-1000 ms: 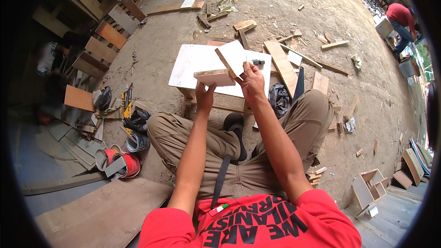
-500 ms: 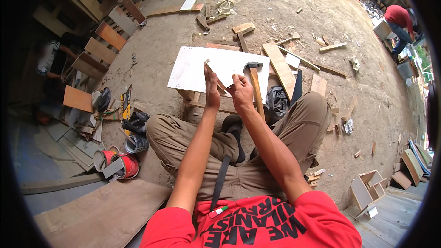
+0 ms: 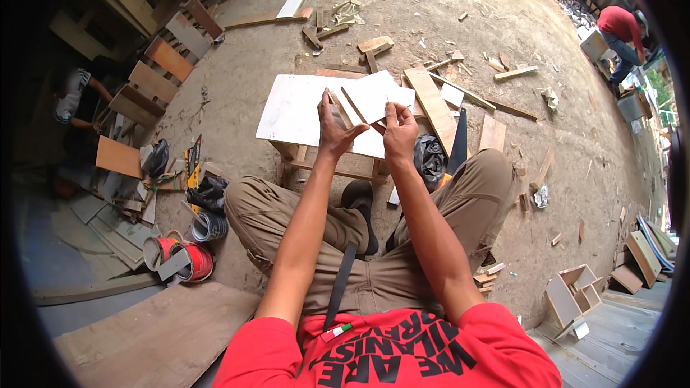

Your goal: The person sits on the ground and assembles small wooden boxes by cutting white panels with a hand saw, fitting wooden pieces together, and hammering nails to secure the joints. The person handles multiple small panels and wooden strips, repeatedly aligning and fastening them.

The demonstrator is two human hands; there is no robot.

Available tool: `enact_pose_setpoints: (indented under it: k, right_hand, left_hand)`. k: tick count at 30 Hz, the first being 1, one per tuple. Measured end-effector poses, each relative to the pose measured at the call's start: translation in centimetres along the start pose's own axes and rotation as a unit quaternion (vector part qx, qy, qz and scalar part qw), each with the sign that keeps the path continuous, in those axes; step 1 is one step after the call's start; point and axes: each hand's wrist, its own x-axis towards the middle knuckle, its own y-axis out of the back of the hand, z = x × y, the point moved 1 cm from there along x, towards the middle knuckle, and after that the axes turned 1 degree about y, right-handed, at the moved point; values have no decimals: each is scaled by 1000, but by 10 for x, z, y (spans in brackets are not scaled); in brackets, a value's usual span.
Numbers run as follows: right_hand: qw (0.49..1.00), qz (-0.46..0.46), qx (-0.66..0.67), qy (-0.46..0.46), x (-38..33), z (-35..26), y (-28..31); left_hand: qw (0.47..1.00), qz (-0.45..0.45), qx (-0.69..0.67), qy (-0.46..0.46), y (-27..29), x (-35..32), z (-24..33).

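Over a low wooden bench with a large white board (image 3: 291, 111) on top, I have a smaller white-faced wooden piece (image 3: 370, 93), its brown edge turned toward me. My left hand (image 3: 335, 129) cups the near left side of this piece, fingers straight up and thumb stretched along its lower corner. At its right side is my right hand (image 3: 399, 129), thumb and forefinger pinched together at the near right edge. Whatever small thing sits between those fingertips is too small to make out. The hammer is out of sight.
A handsaw (image 3: 458, 142) leans by my right knee, beside a black plastic bag (image 3: 429, 158). Planks (image 3: 431, 108) and offcuts litter the dirt floor. Red paint cans (image 3: 192, 262) stand at my left. One person (image 3: 619, 32) bends at the far right; another (image 3: 75, 100) sits far left.
The hammer that lay on the white board is gone from view. The smaller white-faced piece has tilted and shows more. My right hand has shifted right, and my left thumb has spread out.
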Motion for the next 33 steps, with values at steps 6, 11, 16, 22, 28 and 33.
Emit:
enact_pose_setpoints:
  k: [6, 11, 16, 22, 28, 33]
  right_hand:
    - [999, 11, -20, 32, -9, -1, -5]
    - [998, 12, -30, 45, -12, -4, -11]
    - [998, -3, -36, 43, -10, -4, -15]
    - [997, -8, -64, 29, -17, -16, -24]
    - [984, -12, -149, 99, -12, -7, -20]
    - [984, -9, -148, 100, -11, -8, -18]
  left_hand:
    - [1000, -9, 22, -11, -1, -2, 4]
    - [998, -20, 65, -12, 1, -2, 6]
    - [996, -29, 77, -30, 3, -4, 8]
    - [995, -8, 89, -49, 0, -5, 0]
    - [994, 1, 98, -57, -1, -5, -1]
    - [996, 0, 76, -49, 1, -5, 11]
